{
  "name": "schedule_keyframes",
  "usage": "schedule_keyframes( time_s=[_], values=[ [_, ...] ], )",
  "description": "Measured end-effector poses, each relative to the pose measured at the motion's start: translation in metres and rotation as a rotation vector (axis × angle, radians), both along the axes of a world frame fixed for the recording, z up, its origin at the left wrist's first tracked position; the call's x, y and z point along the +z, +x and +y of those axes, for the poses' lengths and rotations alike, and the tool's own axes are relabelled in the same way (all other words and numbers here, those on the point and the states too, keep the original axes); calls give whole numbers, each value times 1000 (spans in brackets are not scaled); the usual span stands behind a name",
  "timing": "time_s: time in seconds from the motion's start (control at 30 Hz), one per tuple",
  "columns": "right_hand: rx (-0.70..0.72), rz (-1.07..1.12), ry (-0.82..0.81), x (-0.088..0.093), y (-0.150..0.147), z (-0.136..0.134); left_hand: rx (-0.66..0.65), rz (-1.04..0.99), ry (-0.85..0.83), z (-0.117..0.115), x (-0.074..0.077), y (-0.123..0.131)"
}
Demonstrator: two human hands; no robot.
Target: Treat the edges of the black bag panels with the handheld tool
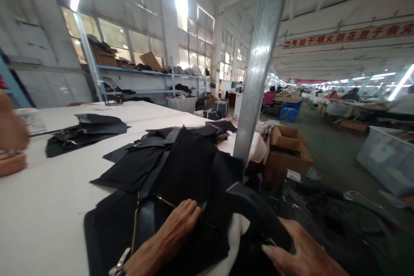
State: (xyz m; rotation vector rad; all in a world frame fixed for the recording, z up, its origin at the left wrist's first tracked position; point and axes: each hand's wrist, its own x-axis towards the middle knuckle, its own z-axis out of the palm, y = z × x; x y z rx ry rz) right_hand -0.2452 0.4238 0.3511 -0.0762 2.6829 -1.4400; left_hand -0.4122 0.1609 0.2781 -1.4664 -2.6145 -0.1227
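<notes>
Watching through the head camera from my remote station, I am seeing the left hand (164,233) lying on a black zippered bag (190,172), its fingers spread and slightly curled over the dark material, not visibly pinching anything. A gold-toned zip (135,224) is running down the bag just left of those fingers, and a silver zip pull (119,262) is hanging near the wrist. The right hand (304,252) is reaching in at the lower right, with its fingers (278,252) curving against a thick black curved handle (258,211). I cannot tell whether they are firmly closed around it. A cream lining (237,235) is showing between the two hands.

The bag is sitting on a white-covered work table (51,207), with loose black panels (136,166) overlapping just beyond it and another black pile (86,134) lying farther along. A steel post (261,60) is rising beside the table's far edge, near a cardboard box (286,151).

High on the right, a red banner (346,36) is carrying a line of Chinese characters that I cannot read reliably from here. A small white tag (293,175) is showing on dark plastic sheeting (323,220), but it is too small to read.
</notes>
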Motion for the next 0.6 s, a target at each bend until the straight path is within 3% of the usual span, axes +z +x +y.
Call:
schedule_keyframes(
  time_s=[0.1,0.2,0.3,0.4,0.5,0.6],
  values=[
    [-5,-34,-101,-4,-5,9,75,-163,99,9,-17,0],
    [-57,-86,-110,-14,-4,19,225,-459,321,23,-26,17],
    [-66,-107,-75,-29,-1,26,560,-991,575,37,-31,34],
    [-60,-130,-44,-42,0,30,893,-1560,1009,50,-34,39],
    [-51,-90,7,-46,-5,30,881,-1777,1342,62,-34,33],
    [-35,-98,20,-44,-11,28,855,-1709,1453,74,-31,27]
  ],
)
